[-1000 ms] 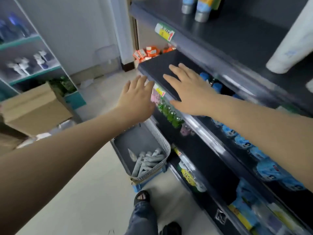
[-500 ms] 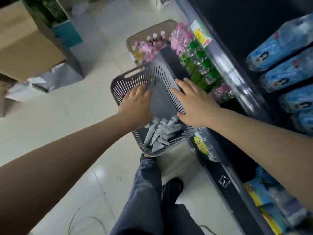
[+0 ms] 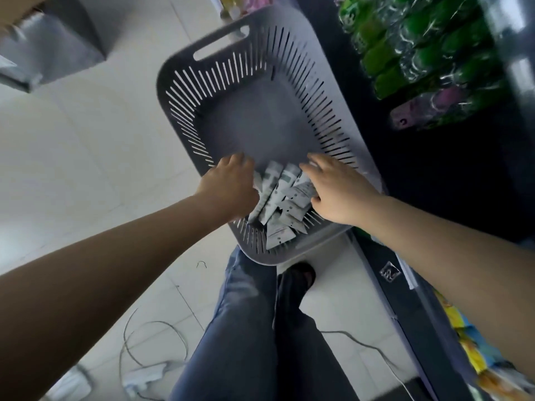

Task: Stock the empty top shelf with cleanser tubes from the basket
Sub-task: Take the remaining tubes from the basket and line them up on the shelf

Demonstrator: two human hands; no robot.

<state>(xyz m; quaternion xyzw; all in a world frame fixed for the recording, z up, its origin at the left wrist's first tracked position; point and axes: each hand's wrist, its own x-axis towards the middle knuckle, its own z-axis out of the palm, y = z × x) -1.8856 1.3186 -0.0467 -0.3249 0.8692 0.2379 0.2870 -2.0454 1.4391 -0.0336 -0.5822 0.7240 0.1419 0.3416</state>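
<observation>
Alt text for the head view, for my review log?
The left hand and right hand reach into a grey slotted basket, onto a pile of white cleanser tubes at its near end; whether either grips one is unclear. Green bottles crowd the upper right.

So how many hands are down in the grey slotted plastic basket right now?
2, both at the near end of the grey slotted plastic basket: the left hand at the left edge of the white cleanser tubes, the right hand over their right side.
</observation>
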